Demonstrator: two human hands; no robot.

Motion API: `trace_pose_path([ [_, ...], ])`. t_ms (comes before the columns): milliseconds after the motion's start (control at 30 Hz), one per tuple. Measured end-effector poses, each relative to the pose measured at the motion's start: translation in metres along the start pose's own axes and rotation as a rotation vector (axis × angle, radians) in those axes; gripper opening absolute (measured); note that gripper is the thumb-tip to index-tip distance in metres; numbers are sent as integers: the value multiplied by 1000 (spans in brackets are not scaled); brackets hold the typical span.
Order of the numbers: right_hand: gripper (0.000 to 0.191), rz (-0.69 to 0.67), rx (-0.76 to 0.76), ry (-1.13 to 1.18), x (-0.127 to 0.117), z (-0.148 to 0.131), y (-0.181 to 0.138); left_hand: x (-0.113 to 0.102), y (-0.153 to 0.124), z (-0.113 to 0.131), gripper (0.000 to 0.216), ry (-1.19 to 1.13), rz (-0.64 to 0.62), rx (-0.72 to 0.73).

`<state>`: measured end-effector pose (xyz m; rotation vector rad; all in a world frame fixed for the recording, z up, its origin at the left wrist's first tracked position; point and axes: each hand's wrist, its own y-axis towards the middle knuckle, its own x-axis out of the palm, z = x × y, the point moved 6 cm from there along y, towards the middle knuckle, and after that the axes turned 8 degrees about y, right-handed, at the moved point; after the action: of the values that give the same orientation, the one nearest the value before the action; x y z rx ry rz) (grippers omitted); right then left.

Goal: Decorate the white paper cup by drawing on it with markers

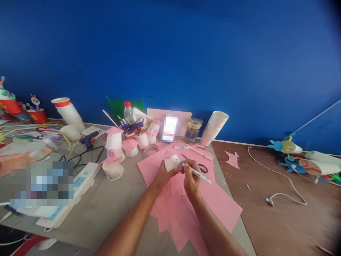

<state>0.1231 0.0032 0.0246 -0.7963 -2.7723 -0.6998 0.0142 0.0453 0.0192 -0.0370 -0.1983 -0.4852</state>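
Observation:
My left hand (161, 176) is wrapped round a small white paper cup (170, 162) with a pink paper piece at its top. Between the fingers of my right hand (192, 180) is a white acrylic marker (201, 176) with a blue band. Its tip points at the cup's side; whether it touches cannot be made out. Both hands are above overlapping pink paper sheets (221, 206). Black-handled scissors (203, 168) lie just beyond my right hand, partly hidden. Farther back on the paper rests another marker (201, 153).
Pink-topped paper cups (114, 138) stand to the left, near a glue gun (90, 139) and a white power strip (71, 195). At the back are a lit, blurred screen (169, 128), a glass jar (193, 130) and stacked paper cups (214, 128). A white cable (282, 170) lies right.

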Motion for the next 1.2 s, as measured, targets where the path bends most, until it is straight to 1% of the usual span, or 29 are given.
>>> trace_pose_path([
  [133, 18, 15, 13, -18, -2, 3, 0, 1, -1, 2, 23, 3, -11, 11],
  [267, 19, 2, 0, -24, -1, 0, 0, 2, 0, 3, 24, 0, -17, 23],
  [533, 20, -16, -2, -40, 0, 1, 0, -1, 0, -2, 27, 8, 19, -21],
  [767, 18, -7, 12, 45, 2, -1, 0, 1, 0, 1, 23, -6, -10, 13],
  [1067, 19, -10, -11, 37, 1, -2, -1, 2, -1, 6, 23, -4, -15, 22],
  [1200, 21, -8, 8, 32, 1, 1, -2, 1, 0, 6, 24, -7, -8, 25],
])
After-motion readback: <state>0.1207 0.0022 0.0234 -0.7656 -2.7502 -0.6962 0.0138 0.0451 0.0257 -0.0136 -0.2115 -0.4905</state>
